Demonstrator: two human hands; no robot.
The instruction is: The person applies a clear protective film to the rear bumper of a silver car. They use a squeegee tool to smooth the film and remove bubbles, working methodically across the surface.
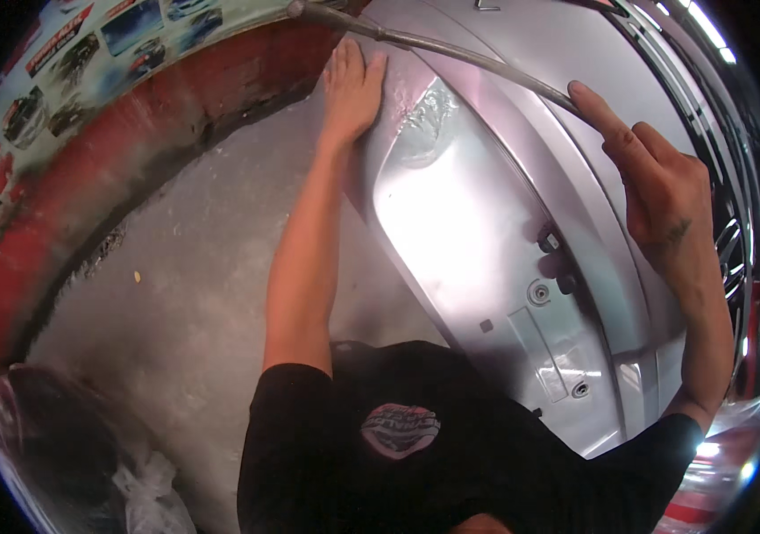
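Observation:
A silver car tailgate (451,209) fills the middle right, with a crumpled dent (431,118) near its far left corner. My left hand (355,93) lies flat on the panel's edge left of that dent, fingers stretched out. In my right hand (660,173) is a long metal rod (478,60), its index finger laid along the shaft. The rod slants across the far part of the panel, its thicker end near my left fingertips. The part inside my palm is hidden.
At the left stands a red low wall (122,160) with a picture banner (60,80) above it. Grey concrete floor (193,240) lies between wall and car. A dark bag (60,445) with clear plastic sits at the lower left. Another red car part (709,498) shows lower right.

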